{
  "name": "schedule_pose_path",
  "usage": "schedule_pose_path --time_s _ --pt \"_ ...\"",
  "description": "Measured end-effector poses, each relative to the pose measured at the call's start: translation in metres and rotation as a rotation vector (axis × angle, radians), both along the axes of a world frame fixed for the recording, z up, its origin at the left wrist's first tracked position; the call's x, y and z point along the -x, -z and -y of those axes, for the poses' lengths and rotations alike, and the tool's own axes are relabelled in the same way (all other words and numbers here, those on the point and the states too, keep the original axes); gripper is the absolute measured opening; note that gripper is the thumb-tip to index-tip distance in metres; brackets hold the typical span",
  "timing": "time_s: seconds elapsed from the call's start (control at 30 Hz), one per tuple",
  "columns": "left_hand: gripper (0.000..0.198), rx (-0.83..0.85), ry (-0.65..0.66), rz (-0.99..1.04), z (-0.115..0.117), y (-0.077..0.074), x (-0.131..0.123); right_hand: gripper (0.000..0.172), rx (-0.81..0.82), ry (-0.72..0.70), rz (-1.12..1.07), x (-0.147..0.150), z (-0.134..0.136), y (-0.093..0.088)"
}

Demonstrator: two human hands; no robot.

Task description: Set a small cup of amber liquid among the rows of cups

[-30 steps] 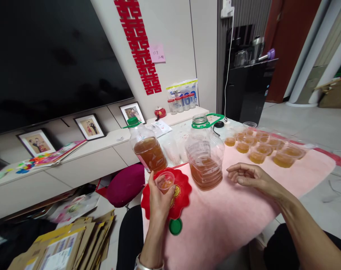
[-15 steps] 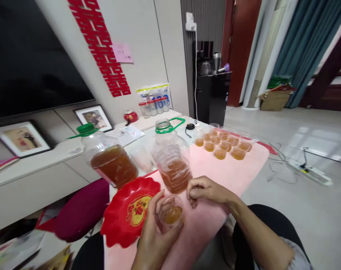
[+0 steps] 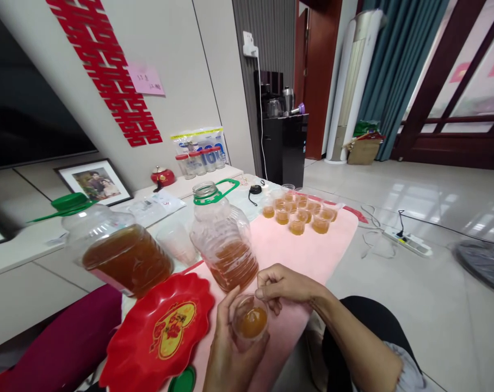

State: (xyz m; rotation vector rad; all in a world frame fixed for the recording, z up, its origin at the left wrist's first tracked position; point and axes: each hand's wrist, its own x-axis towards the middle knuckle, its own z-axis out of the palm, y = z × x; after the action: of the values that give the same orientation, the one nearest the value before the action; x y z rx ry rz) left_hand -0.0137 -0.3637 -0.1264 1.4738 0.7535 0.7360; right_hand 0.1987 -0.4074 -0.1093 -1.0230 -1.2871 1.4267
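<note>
A small clear plastic cup (image 3: 239, 313) with amber liquid in it is wrapped by the fingers of my left hand (image 3: 230, 359). Close to its rim, my right hand (image 3: 285, 284) is closed, thumb against curled fingers; what it pinches, if anything, is hidden. Whether those fingertips touch the rim I cannot tell. Just beyond the hands stands an uncapped clear jug (image 3: 224, 239) with a green handle, partly filled with amber liquid. Several similar cups (image 3: 298, 224) of amber liquid cluster at the far right of the pink-covered table (image 3: 271, 242).
A red scalloped tray (image 3: 136, 321) lies left of my hands, with a green lid (image 3: 184, 379) by its near edge. Behind it stands a fuller jug (image 3: 127, 256) with a green cap. Stacked clear cups (image 3: 177, 242) lie between the jugs. A power strip (image 3: 408, 241) rests on the floor.
My right hand has come closer to the rim of the cup in my left hand. The view has swung right and down, and the cup stays held.
</note>
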Motion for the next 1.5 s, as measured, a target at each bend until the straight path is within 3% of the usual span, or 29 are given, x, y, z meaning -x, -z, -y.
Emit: schedule_pose_path --time_s 0.27,0.43,0.67,0.93,1.1,1.27,1.37,1.5 --pt "0.098 0.082 0.066 0.013 0.004 0.000 -0.013 0.036 0.012 0.079 -0.043 -0.005 0.010 -0.002" --pt "0.108 0.251 0.054 0.037 0.007 0.004 -0.022 0.035 -0.011 0.205 -0.047 -0.026 0.022 -0.002" --pt "0.116 0.326 0.016 0.010 0.005 0.008 -0.025 0.031 -0.038 0.559 -0.038 -0.073 0.054 -0.005" --pt "0.088 0.241 0.116 0.100 -0.007 0.044 -0.011 0.027 0.014 1.034 -0.019 -0.111 0.070 0.011" --pt "0.083 0.229 0.106 0.118 -0.009 0.045 -0.009 0.027 0.056 1.259 -0.027 -0.121 0.066 0.020" --pt "0.079 0.216 0.069 0.119 -0.001 0.042 -0.013 0.027 0.095 1.340 -0.052 -0.121 0.058 0.022" --pt "0.080 0.172 -0.010 0.149 0.004 0.047 -0.016 0.027 0.104 1.357 -0.073 -0.120 0.054 0.020" --pt "0.086 0.181 -0.020 0.142 0.006 0.051 -0.018 0.028 0.105 1.373 -0.093 -0.119 0.052 0.018"
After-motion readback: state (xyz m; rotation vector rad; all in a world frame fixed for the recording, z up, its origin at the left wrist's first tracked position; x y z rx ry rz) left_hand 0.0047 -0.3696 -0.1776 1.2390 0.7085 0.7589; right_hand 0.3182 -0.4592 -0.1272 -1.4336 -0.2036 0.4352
